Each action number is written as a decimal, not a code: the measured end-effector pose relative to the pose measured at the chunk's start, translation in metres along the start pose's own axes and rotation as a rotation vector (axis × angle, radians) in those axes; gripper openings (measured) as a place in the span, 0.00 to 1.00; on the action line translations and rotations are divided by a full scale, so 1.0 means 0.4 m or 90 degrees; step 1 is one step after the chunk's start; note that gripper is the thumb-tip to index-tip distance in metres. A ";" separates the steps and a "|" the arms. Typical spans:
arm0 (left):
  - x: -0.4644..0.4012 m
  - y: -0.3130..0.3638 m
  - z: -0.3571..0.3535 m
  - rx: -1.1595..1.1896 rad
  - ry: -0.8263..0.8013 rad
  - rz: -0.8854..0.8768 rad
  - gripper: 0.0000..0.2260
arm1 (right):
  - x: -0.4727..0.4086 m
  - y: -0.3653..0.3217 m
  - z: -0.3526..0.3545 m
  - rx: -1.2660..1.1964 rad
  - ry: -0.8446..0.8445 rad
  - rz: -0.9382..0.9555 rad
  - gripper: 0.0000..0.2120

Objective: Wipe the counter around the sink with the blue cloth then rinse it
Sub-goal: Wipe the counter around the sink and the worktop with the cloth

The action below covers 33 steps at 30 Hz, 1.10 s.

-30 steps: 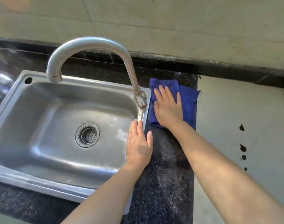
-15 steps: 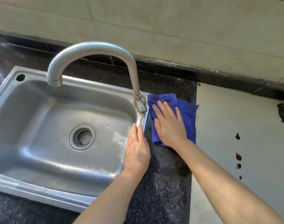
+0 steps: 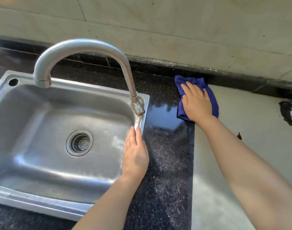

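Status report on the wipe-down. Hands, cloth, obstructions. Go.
Right hand flat, pressing blue cloth on dark counter at back edge. Left hand open on sink rim. Nothing in the way.

A deep blue cloth (image 3: 197, 97) lies on black speckled counter (image 3: 165, 163) beside a silver-grey sink (image 3: 42, 130).

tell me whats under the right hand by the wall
The blue cloth, pressed flat by the right hand, straddling the dark counter and the pale surface. The counter directly beneath the cloth is covered, so its state cannot be seen.
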State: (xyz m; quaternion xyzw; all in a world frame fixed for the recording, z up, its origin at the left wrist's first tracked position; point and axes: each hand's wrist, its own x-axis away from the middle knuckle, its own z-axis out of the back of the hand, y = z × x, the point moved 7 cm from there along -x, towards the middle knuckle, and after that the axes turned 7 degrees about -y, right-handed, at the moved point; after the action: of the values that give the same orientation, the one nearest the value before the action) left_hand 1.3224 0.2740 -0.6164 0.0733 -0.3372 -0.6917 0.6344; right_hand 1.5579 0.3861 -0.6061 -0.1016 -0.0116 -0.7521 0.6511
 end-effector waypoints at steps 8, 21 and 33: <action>-0.005 -0.003 -0.005 0.003 0.000 0.001 0.23 | 0.390 -0.102 -0.079 0.001 -0.060 0.011 0.25; 0.000 -0.004 -0.006 0.005 0.032 -0.005 0.22 | 0.015 -0.053 -0.038 0.007 -0.084 -0.040 0.25; 0.137 -0.068 0.040 0.043 0.032 -0.197 0.20 | 0.718 -0.318 -0.179 0.004 -0.165 0.314 0.25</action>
State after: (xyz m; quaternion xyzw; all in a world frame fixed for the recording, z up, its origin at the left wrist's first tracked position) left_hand 1.2813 0.2283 -0.6018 0.1634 -0.3289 -0.7675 0.5255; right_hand 1.3854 0.1140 -0.6136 -0.1946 -0.0722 -0.5514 0.8080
